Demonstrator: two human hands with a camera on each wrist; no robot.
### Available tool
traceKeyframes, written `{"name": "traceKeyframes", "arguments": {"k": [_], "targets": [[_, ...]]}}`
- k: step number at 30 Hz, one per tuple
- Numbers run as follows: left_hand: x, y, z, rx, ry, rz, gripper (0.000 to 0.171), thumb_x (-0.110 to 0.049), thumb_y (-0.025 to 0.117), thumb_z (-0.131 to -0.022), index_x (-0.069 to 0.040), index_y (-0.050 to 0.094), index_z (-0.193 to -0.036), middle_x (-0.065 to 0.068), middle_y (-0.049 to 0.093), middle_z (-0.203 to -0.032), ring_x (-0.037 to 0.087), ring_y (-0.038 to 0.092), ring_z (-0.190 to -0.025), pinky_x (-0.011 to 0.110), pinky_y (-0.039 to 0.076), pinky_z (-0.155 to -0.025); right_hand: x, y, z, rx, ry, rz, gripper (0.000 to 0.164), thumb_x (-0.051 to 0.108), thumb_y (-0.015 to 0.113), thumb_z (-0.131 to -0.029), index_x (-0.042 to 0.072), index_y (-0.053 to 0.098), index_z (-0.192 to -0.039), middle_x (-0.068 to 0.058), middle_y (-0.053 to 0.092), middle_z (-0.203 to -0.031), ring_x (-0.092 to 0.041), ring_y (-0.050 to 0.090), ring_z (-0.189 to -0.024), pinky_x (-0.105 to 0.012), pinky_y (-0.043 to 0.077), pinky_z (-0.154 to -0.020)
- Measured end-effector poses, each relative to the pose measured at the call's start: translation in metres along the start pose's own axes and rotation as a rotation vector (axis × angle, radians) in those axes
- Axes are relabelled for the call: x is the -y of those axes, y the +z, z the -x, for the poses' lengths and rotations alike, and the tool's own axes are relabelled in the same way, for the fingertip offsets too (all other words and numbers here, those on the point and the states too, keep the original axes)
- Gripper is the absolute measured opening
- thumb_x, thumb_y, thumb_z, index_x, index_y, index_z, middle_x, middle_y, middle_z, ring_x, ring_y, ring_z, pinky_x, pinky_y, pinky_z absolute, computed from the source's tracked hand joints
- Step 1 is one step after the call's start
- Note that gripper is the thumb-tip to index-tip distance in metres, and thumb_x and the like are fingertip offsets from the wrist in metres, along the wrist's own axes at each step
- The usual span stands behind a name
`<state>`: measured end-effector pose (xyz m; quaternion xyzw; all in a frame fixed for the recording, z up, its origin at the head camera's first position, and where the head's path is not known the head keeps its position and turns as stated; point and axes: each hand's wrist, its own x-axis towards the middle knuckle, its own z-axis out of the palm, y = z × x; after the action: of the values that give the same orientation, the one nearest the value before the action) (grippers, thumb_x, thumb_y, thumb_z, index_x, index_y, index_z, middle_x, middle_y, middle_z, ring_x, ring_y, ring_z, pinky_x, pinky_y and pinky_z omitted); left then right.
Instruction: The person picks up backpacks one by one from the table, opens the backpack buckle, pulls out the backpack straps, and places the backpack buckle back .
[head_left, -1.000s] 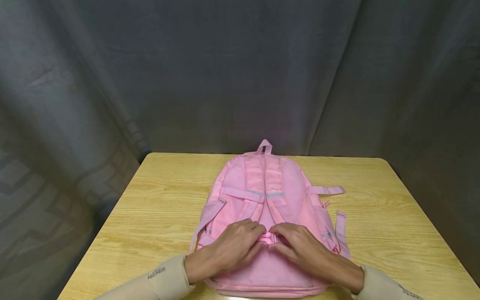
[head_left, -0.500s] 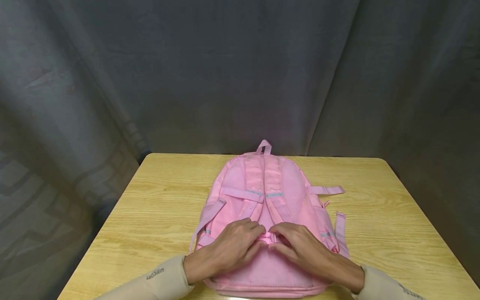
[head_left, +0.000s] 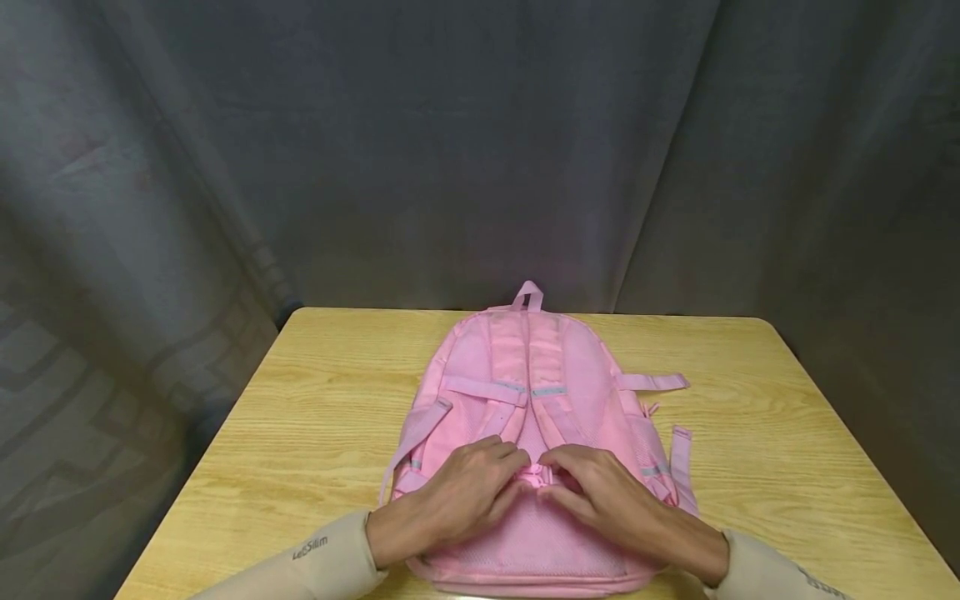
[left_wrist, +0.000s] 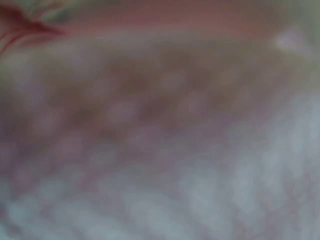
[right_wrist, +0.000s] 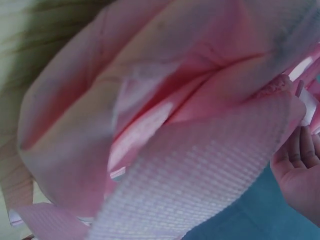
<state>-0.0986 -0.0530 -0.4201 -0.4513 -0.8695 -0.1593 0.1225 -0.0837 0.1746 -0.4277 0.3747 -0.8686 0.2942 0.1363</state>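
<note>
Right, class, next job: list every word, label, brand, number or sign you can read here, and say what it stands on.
"Le...Slim", on the left sleeve; the letters between are blurred.
Dark lettering on the right sleeve: too slanted and blurred to read.
Pink backpack: no readable text visible.

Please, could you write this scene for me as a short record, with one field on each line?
Main object: pink backpack, lying with its shoulder straps facing up
Top loop: points away from the person
Left hand: fingers and thumb pinch a bright pink piece low on the backpack
Right hand: pinches the same piece from the other side
Piece type: perhaps a buckle; too small to tell
Surface: wood-grain table
Background: dark grey curtain
Sleeves: beige
Left wrist view: too blurred for detail
</note>
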Motion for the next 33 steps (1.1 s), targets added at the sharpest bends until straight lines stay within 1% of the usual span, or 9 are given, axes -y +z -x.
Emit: {"name": "traceKeyframes", "arguments": {"k": [4,8,16,27,33], "targets": [[0.0006,-0.0002,-0.0001,-0.002,0.001,-0.003,0.014,-0.029,0.065,-0.095,-0.017,0.060,-0.091,-0.008,0.059,-0.081,0.008,0.052,-0.073,0.020,0.046,-0.064,-0.0008,0.0011,-0.0004,-0.011,-0.014,0.003,0.020,0.019,0.076,-0.087,0.010,0.068,-0.103,0.012,0.061,-0.084,0.003,0.050,-0.076,-0.014,0.045,-0.067],[0.0011,-0.0001,-0.0001,-0.006,0.000,-0.006,0.013,-0.028,0.065,-0.095,-0.017,0.061,-0.092,-0.008,0.059,-0.081,0.008,0.053,-0.073,0.020,0.047,-0.065,-0.0008,0.0011,-0.0011,-0.021,-0.029,-0.005,0.019,0.018,0.076,-0.087,0.010,0.068,-0.102,0.013,0.056,-0.079,0.003,0.048,-0.072,-0.011,0.041,-0.064],[0.0025,-0.0015,0.0007,0.006,-0.012,-0.015,0.009,-0.023,0.067,-0.093,-0.016,0.064,-0.097,-0.008,0.063,-0.085,0.007,0.056,-0.076,0.020,0.050,-0.068,-0.0013,0.0014,-0.0017,-0.022,-0.008,-0.025,0.019,0.015,0.077,-0.084,0.011,0.067,-0.100,0.015,0.049,-0.075,0.002,0.046,-0.067,-0.006,0.037,-0.062],[0.0032,-0.0033,0.0013,0.003,-0.016,-0.016,0.013,-0.023,0.066,-0.093,-0.014,0.066,-0.103,-0.006,0.067,-0.091,0.008,0.060,-0.081,0.021,0.053,-0.073,-0.0027,0.0011,-0.0013,-0.018,-0.001,-0.027,0.019,0.014,0.077,-0.084,0.012,0.067,-0.100,0.016,0.049,-0.075,0.003,0.045,-0.067,-0.006,0.037,-0.061],[0.0037,-0.0028,0.0019,-0.008,-0.013,-0.013,0.013,-0.023,0.066,-0.093,-0.013,0.066,-0.103,-0.005,0.067,-0.092,0.008,0.060,-0.081,0.021,0.053,-0.072,-0.0029,0.0008,-0.0007,-0.025,0.002,-0.022,0.020,0.013,0.077,-0.084,0.012,0.067,-0.101,0.016,0.052,-0.077,0.003,0.047,-0.068,-0.007,0.038,-0.063]]}}
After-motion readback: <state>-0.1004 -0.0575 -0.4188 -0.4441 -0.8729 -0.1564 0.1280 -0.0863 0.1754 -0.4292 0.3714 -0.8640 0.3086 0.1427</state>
